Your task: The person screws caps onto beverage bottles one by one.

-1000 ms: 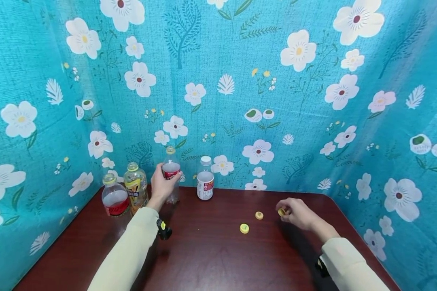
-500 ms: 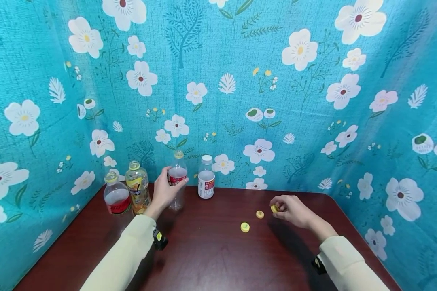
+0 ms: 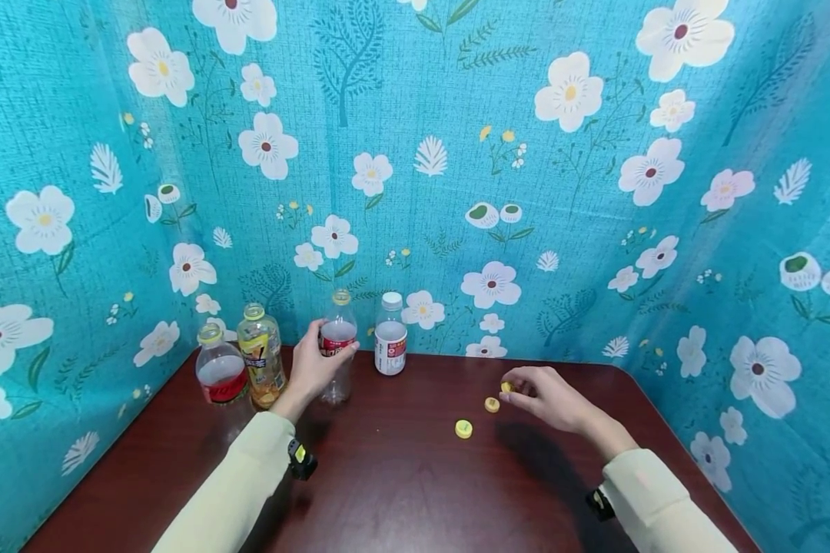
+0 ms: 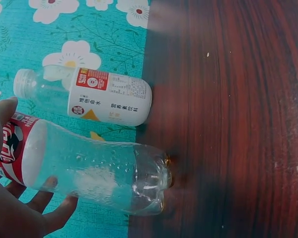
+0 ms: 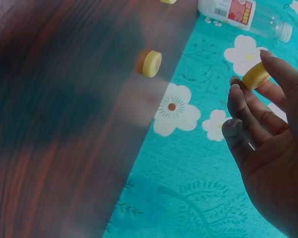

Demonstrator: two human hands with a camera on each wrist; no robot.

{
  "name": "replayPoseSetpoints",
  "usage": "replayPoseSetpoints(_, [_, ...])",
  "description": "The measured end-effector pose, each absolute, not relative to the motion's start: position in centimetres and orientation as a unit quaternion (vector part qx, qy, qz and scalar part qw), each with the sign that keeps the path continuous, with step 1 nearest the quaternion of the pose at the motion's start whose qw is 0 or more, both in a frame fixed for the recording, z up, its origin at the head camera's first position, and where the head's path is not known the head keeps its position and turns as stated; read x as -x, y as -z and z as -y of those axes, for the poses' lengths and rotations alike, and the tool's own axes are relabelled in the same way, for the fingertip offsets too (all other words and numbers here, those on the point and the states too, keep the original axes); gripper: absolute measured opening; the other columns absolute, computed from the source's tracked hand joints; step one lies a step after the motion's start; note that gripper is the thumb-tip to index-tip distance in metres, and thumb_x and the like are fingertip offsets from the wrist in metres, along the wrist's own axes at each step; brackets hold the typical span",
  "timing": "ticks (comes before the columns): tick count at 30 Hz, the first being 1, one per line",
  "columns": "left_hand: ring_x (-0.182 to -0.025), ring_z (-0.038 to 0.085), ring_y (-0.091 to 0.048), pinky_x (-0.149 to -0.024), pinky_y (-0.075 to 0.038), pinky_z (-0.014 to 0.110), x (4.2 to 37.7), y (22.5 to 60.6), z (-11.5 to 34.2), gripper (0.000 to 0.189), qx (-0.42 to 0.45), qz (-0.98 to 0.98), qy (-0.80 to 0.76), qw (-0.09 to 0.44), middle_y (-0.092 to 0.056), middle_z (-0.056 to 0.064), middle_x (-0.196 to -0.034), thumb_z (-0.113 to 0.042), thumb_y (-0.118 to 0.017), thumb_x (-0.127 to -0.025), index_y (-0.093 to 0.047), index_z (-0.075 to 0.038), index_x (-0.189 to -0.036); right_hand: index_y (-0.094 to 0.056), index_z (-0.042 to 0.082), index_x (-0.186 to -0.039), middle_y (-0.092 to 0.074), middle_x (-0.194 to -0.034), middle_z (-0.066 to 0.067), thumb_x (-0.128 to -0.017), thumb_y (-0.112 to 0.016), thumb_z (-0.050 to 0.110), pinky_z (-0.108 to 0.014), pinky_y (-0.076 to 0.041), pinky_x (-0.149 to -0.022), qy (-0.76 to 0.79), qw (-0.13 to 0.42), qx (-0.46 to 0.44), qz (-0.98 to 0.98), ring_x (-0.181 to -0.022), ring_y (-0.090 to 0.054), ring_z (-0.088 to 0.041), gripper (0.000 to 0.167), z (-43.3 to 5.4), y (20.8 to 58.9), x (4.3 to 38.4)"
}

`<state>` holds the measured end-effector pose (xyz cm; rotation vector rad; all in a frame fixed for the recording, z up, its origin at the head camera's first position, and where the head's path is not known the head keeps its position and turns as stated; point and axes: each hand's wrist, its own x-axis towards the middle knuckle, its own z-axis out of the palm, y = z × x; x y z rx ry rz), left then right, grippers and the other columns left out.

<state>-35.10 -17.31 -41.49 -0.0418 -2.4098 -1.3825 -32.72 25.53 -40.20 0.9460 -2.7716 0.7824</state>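
Head view: the left hand (image 3: 313, 367), left of the centre of the frame, has its fingers and thumb curled round a clear bottle (image 3: 339, 335) with a red label. The bottle is upright, with a yellow ring at its neck; whether its base touches the desk (image 3: 401, 484) I cannot tell. The right hand (image 3: 545, 395), right of centre, pinches a yellow cap (image 3: 507, 387) between thumb and fingers, above the desk. Near that hand, lower and to the left in the frame, two loose caps (image 3: 463, 429) lie on the desk, apart from each other.

Just right of the gripped bottle stands a white-labelled bottle (image 3: 390, 338) with a white cap. Toward the left of the frame, a yellow-labelled bottle (image 3: 263, 357) stands just beside a squat red-labelled bottle (image 3: 223, 376); both have yellow rings at the neck. Behind everything hangs a blue flowered cloth (image 3: 436, 223), and pale sleeves (image 3: 214, 491) enter at the lower left and lower right.

Left wrist view: the gripped bottle crosses the lower left of the frame, its label under the fingers (image 4: 59, 214). Right wrist view: the pinched cap shows at the upper right.
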Motion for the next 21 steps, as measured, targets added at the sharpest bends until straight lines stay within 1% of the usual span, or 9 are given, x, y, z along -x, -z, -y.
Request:
replayPoseSetpoints(2, [-0.130, 0.037, -0.052, -0.105, -0.047, 0.056, 34.9, 41.4, 17.3, 0.079, 0.013, 0.854, 0.488, 0.180, -0.052, 0.022, -0.143, -0.038, -0.079, -0.091, -0.038, -0.006, -0.150, -0.072, 0.014, -0.113, -0.065, -0.089, 0.010, -0.098, -0.071, 0.024, -0.027, -0.054, -0.071, -0.259, 0.049, -0.312, 0.913, -0.078, -0.060, -0.008, 0.018, -25.2, 39.9, 32.6])
replayPoseSetpoints(6, [-0.127, 0.037, -0.055, -0.103, -0.049, 0.056, 34.3, 41.3, 17.1, 0.077, 0.024, 0.853, 0.489, 0.182, -0.055, 0.021, -0.140, -0.038, -0.080, -0.089, -0.041, -0.008, -0.148, -0.072, 0.016, -0.113, -0.066, -0.089, 0.010, -0.098, -0.070, 0.027, -0.027, -0.054, -0.071, -0.259, 0.046, -0.316, 0.911, -0.078, -0.060, -0.009, 0.018, -24.6, 39.4, 32.3])
replayPoseSetpoints(11, [-0.120, 0.033, -0.059, -0.098, -0.053, 0.051, 33.8, 41.2, 16.5, 0.075, 0.049, 0.851, 0.490, 0.181, -0.059, 0.018, -0.135, -0.040, -0.081, -0.088, -0.044, -0.011, -0.146, -0.071, 0.018, -0.112, -0.066, -0.088, 0.011, -0.100, -0.069, 0.028, -0.028, -0.054, -0.071, -0.263, 0.052, -0.324, 0.907, -0.077, -0.060, -0.009, 0.016, -24.2, 38.9, 32.1])
replayPoseSetpoints(14, [-0.117, 0.032, -0.060, -0.095, -0.054, 0.050, 33.6, 41.3, 16.1, 0.076, 0.062, 0.852, 0.487, 0.181, -0.060, 0.017, -0.133, -0.041, -0.081, -0.088, -0.044, -0.011, -0.147, -0.071, 0.020, -0.112, -0.067, -0.089, 0.013, -0.101, -0.067, 0.028, -0.028, -0.053, -0.072, -0.261, 0.058, -0.331, 0.905, -0.078, -0.060, -0.008, 0.015, -24.0, 38.7, 32.0])
replayPoseSetpoints(18, [-0.115, 0.031, -0.061, -0.093, -0.055, 0.049, 33.3, 41.4, 15.6, 0.074, 0.077, 0.852, 0.486, 0.179, -0.061, 0.016, -0.132, -0.039, -0.081, -0.089, -0.045, -0.011, -0.147, -0.071, 0.022, -0.110, -0.065, -0.085, 0.014, -0.101, -0.066, 0.029, -0.027, -0.051, -0.069, -0.263, 0.064, -0.338, 0.901, -0.075, -0.058, -0.008, 0.012, -23.6, 38.5, 31.7])
replayPoseSetpoints(21, [-0.114, 0.029, -0.061, -0.093, -0.056, 0.048, 33.0, 41.6, 15.1, 0.070, 0.084, 0.850, 0.491, 0.171, -0.062, 0.014, -0.130, -0.039, -0.081, -0.089, -0.047, -0.013, -0.144, -0.071, 0.023, -0.109, -0.064, -0.082, 0.013, -0.101, -0.066, 0.031, -0.027, -0.050, -0.067, -0.270, 0.062, -0.338, 0.899, -0.072, -0.057, -0.008, 0.012, -23.3, 38.3, 31.5])
